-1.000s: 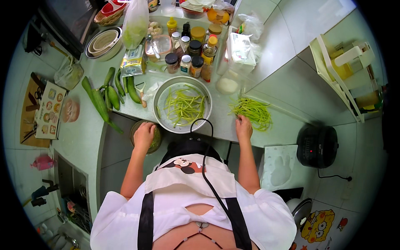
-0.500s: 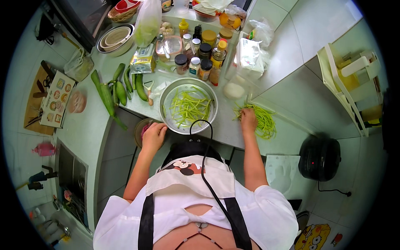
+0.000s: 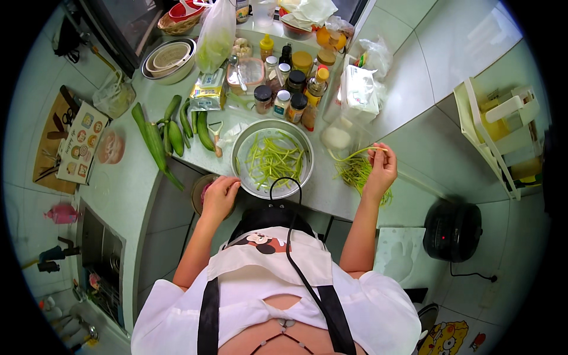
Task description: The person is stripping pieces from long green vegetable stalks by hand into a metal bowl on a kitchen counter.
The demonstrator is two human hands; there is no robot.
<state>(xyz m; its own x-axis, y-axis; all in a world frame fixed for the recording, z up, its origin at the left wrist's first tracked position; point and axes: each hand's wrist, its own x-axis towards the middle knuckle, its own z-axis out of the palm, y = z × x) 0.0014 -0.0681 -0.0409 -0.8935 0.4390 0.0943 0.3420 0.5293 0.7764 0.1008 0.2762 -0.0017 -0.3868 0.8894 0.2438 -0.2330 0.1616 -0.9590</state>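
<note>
My right hand (image 3: 383, 167) is raised at the right with its fingers pinched on a long thin green stem (image 3: 354, 155), which stretches leftward from the fingertips. Below it on the counter lies a pile of similar green stems (image 3: 352, 173). A round metal bowl (image 3: 308, 167) stands in front of me, holding shorter cut stem pieces (image 3: 273, 158). My left hand (image 3: 219, 196) is at the bowl's near left rim, fingers closed together; whatever they hold is too small to see. Beneath that hand, partly hidden, is a round container (image 3: 197, 190) with something purple inside.
Green gourds (image 3: 155, 142) and a peeler (image 3: 218, 142) lie left of the bowl. Jars and bottles (image 3: 296, 83) crowd the back. A clear container (image 3: 340, 137) stands behind the stem pile. A black cooker (image 3: 452, 231) sits at the right; the sink (image 3: 100, 242) is far left.
My right hand has lifted from the pile and moved right, drawing one long stem with it. The left hand stays by the bowl rim. The whole view has shifted slightly.
</note>
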